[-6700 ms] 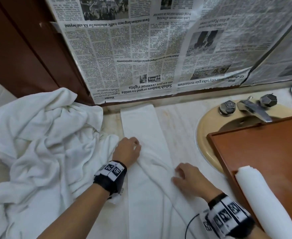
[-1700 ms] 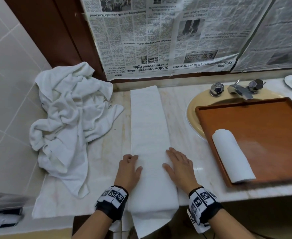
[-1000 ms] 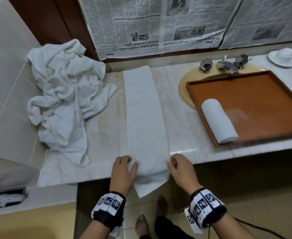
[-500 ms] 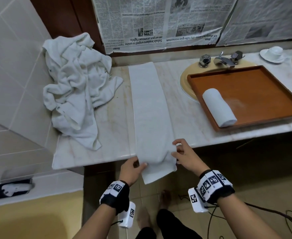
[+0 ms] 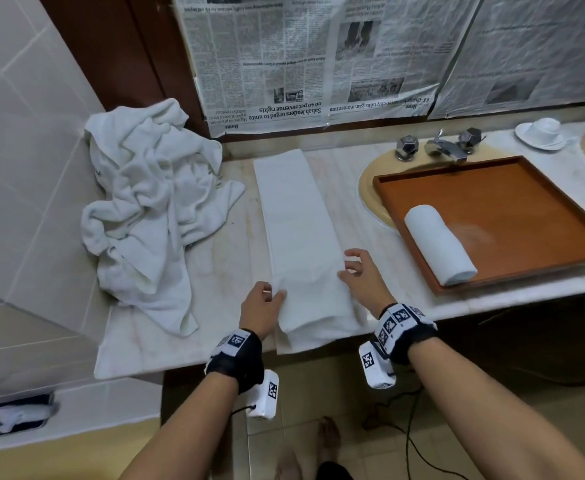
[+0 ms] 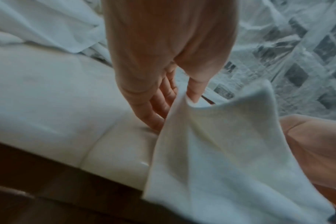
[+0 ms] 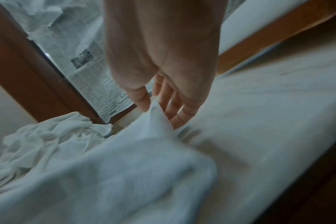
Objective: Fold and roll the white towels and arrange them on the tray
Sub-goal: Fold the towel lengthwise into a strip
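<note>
A long white folded towel [image 5: 296, 220] lies lengthwise on the marble counter [image 5: 222, 271]. Its near end is doubled back over the strip, forming a loose fold at the counter's front edge. My left hand [image 5: 274, 294] pinches the left corner of that end, and the left wrist view shows thumb and fingers on the towel [image 6: 220, 151]. My right hand [image 5: 348, 268] pinches the right corner, seen close in the right wrist view where the towel [image 7: 125, 166] peaks at my fingertips. One rolled white towel [image 5: 440, 245] lies at the front left of the brown tray [image 5: 533, 202].
A crumpled pile of white towels [image 5: 152, 209] fills the counter's left end against the tiled wall. The tray sits over a sink with a chrome tap [image 5: 445, 148]. A white cup and saucer [image 5: 540, 133] stand far right. Newspaper covers the wall behind.
The towel's near end hung over the counter edge before; both hands have lifted it by the corners and carried it forward onto the strip.
</note>
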